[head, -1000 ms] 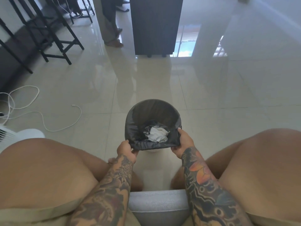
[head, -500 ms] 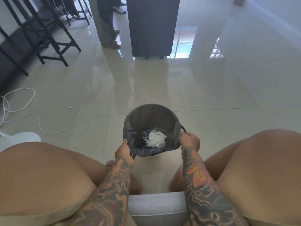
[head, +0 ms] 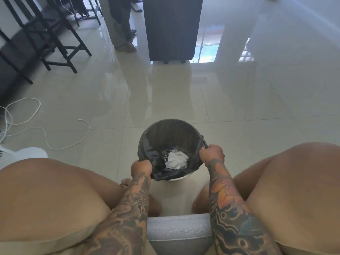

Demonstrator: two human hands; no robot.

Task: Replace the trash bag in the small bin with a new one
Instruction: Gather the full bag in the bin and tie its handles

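Both hands gripped the black bag's (head: 166, 133) rim: the left hand (head: 141, 168) at its near edge, the right hand (head: 212, 153) at its side. The bin (head: 176, 179) sat between them. Uneven pulling could have torn the bag or spilled the paper (head: 176, 160).

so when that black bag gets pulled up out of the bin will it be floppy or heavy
Probably floppy: the black bag is thin film, creased where the left hand and right hand bunch its edge. Likely light, since only crumpled white paper and a little clear plastic show inside. The small bin might lift with it.
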